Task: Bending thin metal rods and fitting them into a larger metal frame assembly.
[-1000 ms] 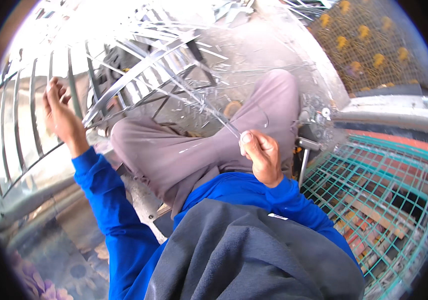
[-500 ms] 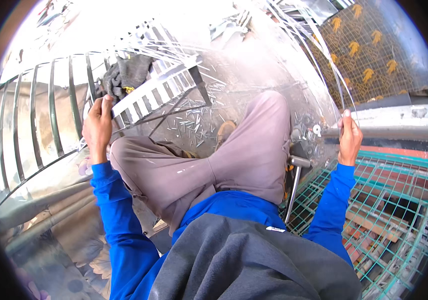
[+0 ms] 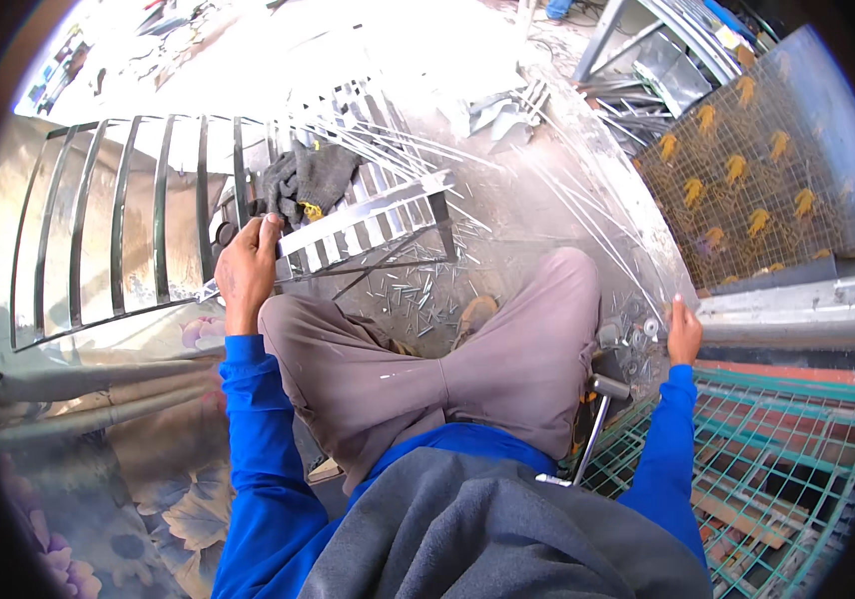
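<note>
My left hand (image 3: pixel 248 268) is closed at the near left end of a slatted metal rack (image 3: pixel 368 218), thumb and fingers pressed together. A short shiny tip (image 3: pixel 210 291) shows beside its wrist; what the fingers grip is hidden. On the right, my right hand (image 3: pixel 685 331) pinches the near ends of some long thin metal strips (image 3: pixel 602 238), which run away up the floor. A dark grey cloth (image 3: pixel 313 182) with a yellow patch lies on the rack, beside more thin strips (image 3: pixel 403 150).
Small metal offcuts (image 3: pixel 413 299) litter the floor between my feet. A hammer (image 3: pixel 599 419) leans by my right knee, next to a green wire grid (image 3: pixel 777 449). A dark barred frame (image 3: pixel 160 220) stands left. A patterned mesh panel (image 3: pixel 737 170) is at far right.
The view has shifted, so the rack and cloth sit farther right and lower. My right hand has come lower and a little inward, and its strips now slant away to the left.
</note>
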Demonstrator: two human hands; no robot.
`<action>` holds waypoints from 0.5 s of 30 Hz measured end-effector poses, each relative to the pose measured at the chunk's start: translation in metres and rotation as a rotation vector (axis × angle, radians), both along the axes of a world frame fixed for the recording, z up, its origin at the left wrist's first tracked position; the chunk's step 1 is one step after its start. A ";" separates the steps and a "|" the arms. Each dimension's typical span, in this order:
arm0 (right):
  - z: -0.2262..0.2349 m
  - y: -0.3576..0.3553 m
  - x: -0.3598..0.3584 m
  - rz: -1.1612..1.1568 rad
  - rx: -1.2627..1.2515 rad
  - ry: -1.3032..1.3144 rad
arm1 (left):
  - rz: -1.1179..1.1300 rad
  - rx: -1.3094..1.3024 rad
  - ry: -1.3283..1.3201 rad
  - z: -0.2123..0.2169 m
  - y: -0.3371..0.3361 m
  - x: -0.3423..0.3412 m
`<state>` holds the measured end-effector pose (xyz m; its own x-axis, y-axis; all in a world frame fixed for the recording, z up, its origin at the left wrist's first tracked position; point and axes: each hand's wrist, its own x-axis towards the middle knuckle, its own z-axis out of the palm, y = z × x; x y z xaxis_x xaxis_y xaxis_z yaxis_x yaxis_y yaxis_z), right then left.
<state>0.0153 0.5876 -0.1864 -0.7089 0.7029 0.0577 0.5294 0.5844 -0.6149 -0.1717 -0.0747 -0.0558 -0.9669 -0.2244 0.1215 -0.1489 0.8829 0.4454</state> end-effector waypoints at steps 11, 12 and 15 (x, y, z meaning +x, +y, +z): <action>0.028 -0.049 0.002 0.026 -0.460 0.228 | -0.117 0.036 -0.171 0.000 -0.007 -0.011; 0.034 -0.069 0.003 0.086 -0.471 0.156 | -0.121 0.045 -0.198 0.002 -0.006 -0.012; 0.050 -0.129 0.000 0.326 -0.161 0.110 | -0.098 0.043 -0.254 0.005 -0.005 -0.013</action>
<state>0.0150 0.4586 -0.1364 -0.8925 0.4479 0.0527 0.2577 0.6023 -0.7555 -0.1850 -0.0797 -0.0507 -0.9826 -0.1278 -0.1349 -0.1751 0.8798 0.4419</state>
